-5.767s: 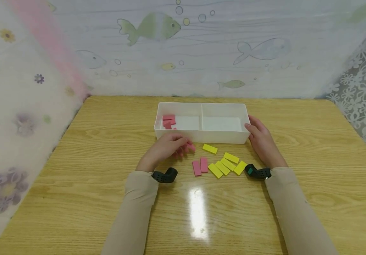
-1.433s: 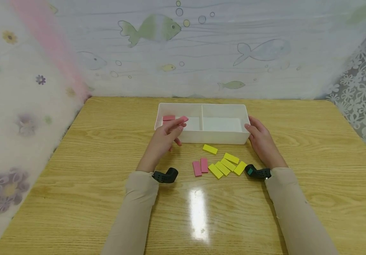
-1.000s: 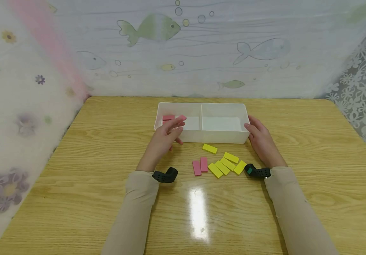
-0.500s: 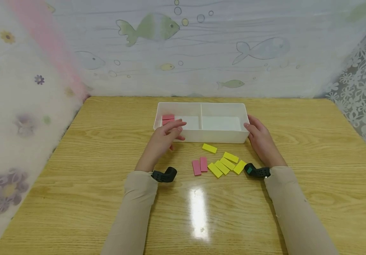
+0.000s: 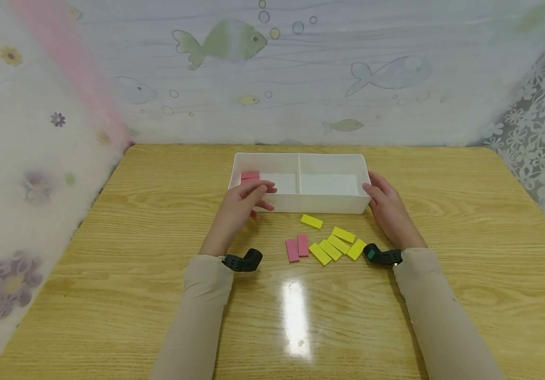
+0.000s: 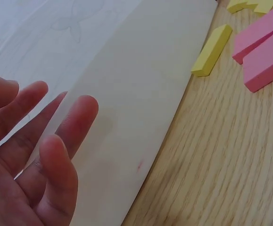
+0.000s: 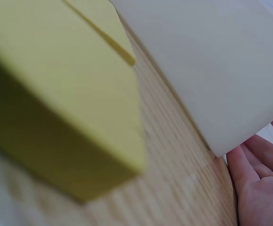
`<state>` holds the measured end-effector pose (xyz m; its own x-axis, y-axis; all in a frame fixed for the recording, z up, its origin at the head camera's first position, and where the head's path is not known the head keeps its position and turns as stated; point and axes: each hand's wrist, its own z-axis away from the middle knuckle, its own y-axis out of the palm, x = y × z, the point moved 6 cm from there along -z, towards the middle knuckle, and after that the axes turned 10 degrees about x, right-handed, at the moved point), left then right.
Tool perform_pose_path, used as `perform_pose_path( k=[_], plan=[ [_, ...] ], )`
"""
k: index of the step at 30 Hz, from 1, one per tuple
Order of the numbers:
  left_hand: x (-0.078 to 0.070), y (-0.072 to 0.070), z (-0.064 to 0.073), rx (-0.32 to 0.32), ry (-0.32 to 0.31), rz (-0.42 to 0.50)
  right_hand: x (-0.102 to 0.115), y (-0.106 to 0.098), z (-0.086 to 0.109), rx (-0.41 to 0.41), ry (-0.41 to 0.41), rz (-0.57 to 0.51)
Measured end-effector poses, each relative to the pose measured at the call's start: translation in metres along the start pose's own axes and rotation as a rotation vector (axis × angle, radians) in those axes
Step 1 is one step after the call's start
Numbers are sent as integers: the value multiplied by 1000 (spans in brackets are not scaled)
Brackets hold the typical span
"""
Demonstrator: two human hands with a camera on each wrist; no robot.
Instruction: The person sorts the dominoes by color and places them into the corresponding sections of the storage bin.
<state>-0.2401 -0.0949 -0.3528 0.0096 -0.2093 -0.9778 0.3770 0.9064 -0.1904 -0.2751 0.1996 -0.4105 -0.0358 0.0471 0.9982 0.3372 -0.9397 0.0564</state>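
Observation:
A white two-compartment box point(image 5: 320, 203) stands on the table. My left hand point(image 5: 239, 208) is over its front wall near the left end, fingers spread and loosely bent, holding nothing; the left wrist view shows the empty left hand point(image 6: 32, 174) beside the wall. Pink blocks point(image 5: 250, 174) lie in the left compartment, partly hidden behind that hand. My right hand point(image 5: 391, 211) holds the box's right end, thumb at the rim and fingers along the outer side. Before the box lie two pink blocks point(image 5: 292, 250) and several yellow blocks point(image 5: 320, 254).
The wooden table point(image 5: 125, 295) reaches to a wall covering with painted fish point(image 5: 234, 41) at the back. A lone yellow block point(image 5: 311, 221) lies close to the box's front wall. Black camera bands point(image 5: 244, 260) sit on both wrists.
My left hand carried a pink block from the table into the left compartment and let it go. It has since drawn back slightly toward me. The right hand has stayed at the box.

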Motion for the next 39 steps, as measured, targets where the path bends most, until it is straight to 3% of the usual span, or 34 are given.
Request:
perform_pose_path(
  k=[5,15,22,27,33,39],
  plan=[
    [-3,0,2,-3,-1,31,0,0,1,-3,2,2],
    [15,-4,-10,-7,37,35,0,0,-1,2,-8,-2],
    [17,2,-12,72,18,-20,-1,0,0,-2,12,4],
    [10,8,-9,133,-1,-35,0,0,-1,-1,9,-11],
    [-6,13,1,157,-6,-69,-1,0,0,-3,20,5],
    [-9,16,4,183,-28,-93,0,0,-1,-5,16,4]
  ],
)
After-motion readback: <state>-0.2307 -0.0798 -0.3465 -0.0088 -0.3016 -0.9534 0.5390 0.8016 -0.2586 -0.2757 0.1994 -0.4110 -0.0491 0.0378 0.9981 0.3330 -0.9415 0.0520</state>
